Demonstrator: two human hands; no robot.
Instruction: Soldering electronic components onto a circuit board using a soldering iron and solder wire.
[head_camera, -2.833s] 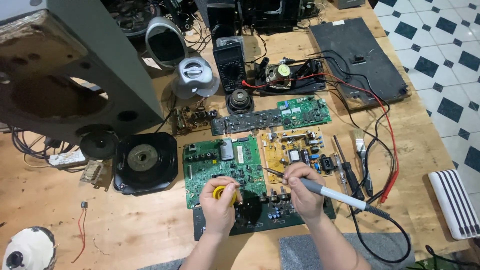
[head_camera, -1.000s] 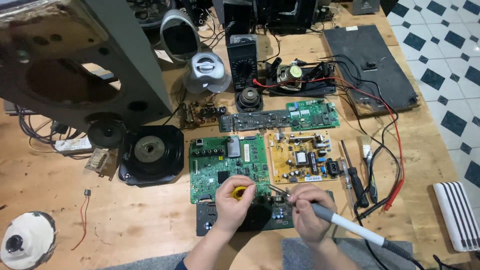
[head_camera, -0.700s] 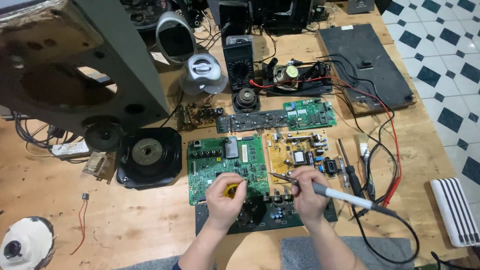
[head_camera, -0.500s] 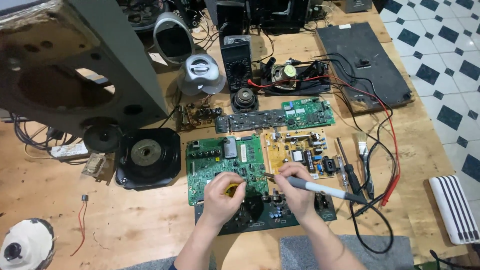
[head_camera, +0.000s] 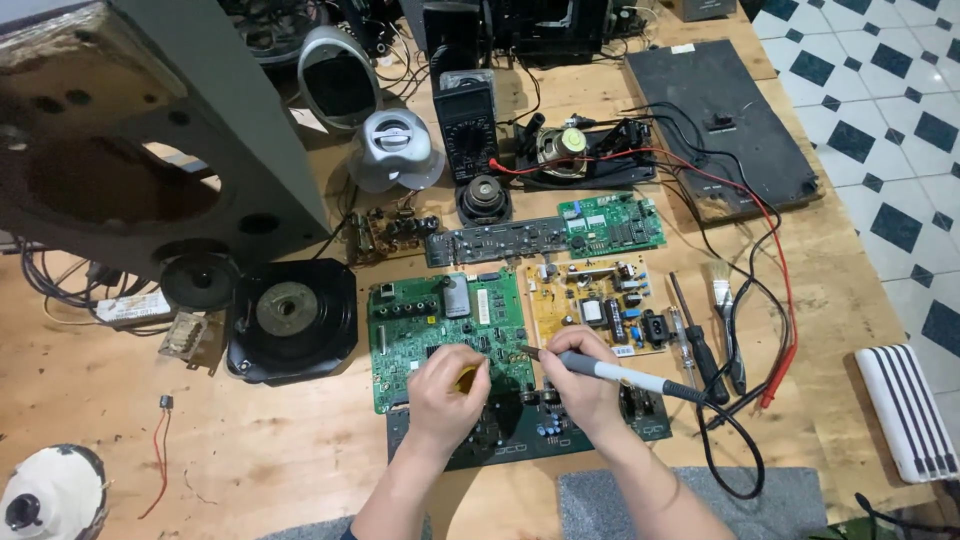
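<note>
Right hand (head_camera: 583, 385) closed around soldering iron (head_camera: 620, 375), tip just left over green board (head_camera: 445, 335). Left hand (head_camera: 447, 398) curled on yellow tool (head_camera: 466, 379).

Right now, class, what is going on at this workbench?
A person is working on circuit boards laid out on a wooden bench. The right hand holds a soldering iron, its tip pointing left at the edge of the green circuit board. The left hand pinches a small yellow object over the same board. A yellow power board, a multimeter, screwdrivers and loose speakers lie around them.
</note>
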